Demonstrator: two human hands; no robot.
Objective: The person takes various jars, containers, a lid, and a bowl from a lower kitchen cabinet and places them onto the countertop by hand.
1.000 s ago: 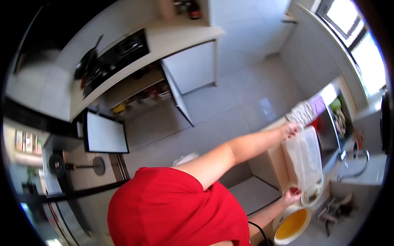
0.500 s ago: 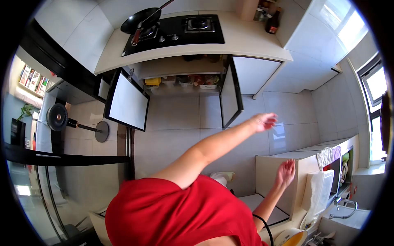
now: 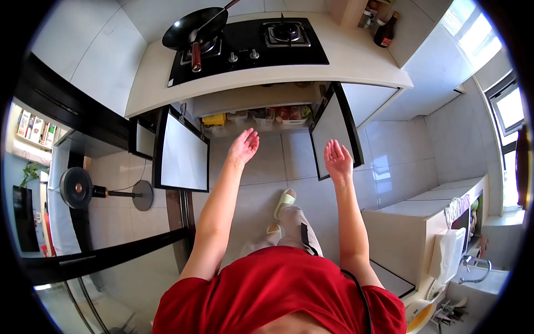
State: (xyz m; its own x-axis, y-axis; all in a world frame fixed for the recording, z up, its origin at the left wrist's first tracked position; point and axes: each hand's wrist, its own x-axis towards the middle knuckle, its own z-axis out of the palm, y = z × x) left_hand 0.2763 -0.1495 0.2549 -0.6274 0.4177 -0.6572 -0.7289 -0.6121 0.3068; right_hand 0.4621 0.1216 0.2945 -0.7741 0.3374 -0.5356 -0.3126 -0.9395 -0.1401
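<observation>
My left hand (image 3: pixel 243 146) hangs in the air over the floor, palm turned up and inward, fingers loosely bent and holding nothing. Near the right cabinet door (image 3: pixel 335 131), my right hand (image 3: pixel 338 160) is held palm up with its fingers stretched out, also with nothing in it. The left cabinet door (image 3: pixel 182 152) stands swung out, to the left of my left hand. Between the two doors, the low cabinet contains a yellow item (image 3: pixel 214 119) and a white basket (image 3: pixel 293 121) with colourful packets.
Above the cabinet, a black wok (image 3: pixel 192 28) with a wooden handle sits on the gas stove (image 3: pixel 250 47). A dark bottle (image 3: pixel 386 30) stands on the counter. A floor fan (image 3: pixel 76 187) is at left; a low white cabinet (image 3: pixel 397 234) and sink tap (image 3: pixel 475 270) are at right.
My body has turned toward the stove. Both hands have swung left and forward, from near the right-hand cabinet to in front of the swung-out doors. Nothing was taken hold of.
</observation>
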